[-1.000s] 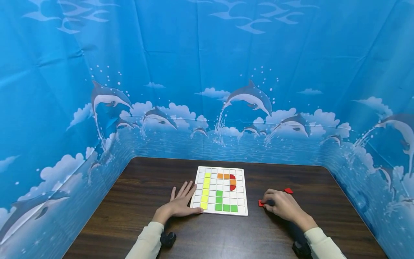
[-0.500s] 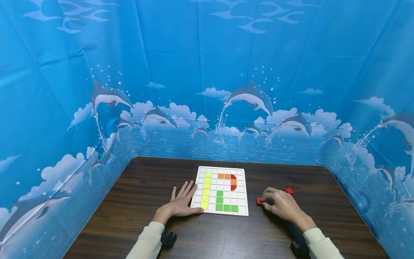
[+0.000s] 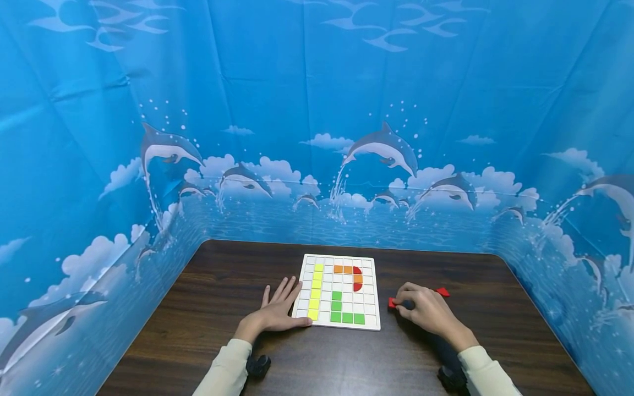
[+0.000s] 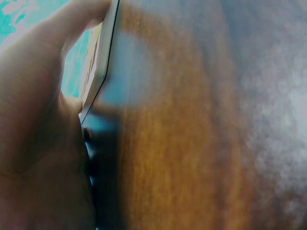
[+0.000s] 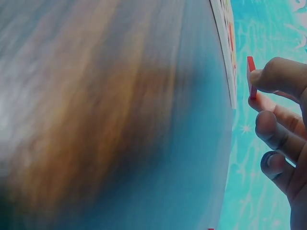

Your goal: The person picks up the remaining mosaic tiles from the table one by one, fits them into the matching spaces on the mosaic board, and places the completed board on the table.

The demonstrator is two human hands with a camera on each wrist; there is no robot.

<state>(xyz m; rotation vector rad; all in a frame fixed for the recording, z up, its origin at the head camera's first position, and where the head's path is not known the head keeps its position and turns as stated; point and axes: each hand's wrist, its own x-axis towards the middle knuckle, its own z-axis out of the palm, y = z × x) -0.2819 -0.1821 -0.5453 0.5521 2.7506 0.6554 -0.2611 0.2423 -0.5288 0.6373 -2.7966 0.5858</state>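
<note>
A white gridded board (image 3: 369, 304) carries a column of yellow tiles (image 3: 315, 291), green tiles (image 3: 336, 317) in an L, and orange tiles (image 3: 338, 269) with red rounded pieces (image 3: 357, 287). My left hand (image 3: 272, 314) lies with fingers spread along the board's left edge, its thumb on the near left corner. To the right of the board, my right hand (image 3: 428, 311) pinches a small flat red tile (image 5: 251, 79) between thumb and forefinger. In the right wrist view this tile stands on edge above the tabletop, the other fingers loosely bent.
Another red piece (image 3: 443, 292) lies on the dark wooden table (image 3: 342, 363), just beyond my right hand. A blue curtain (image 3: 277, 137) printed with dolphins surrounds the table's back and sides. Dark wrist cameras (image 3: 258, 366) sit below both wrists.
My right hand has moved a little left and away from me, toward the board, bringing the red tile along. The left hand and the board stay in place.
</note>
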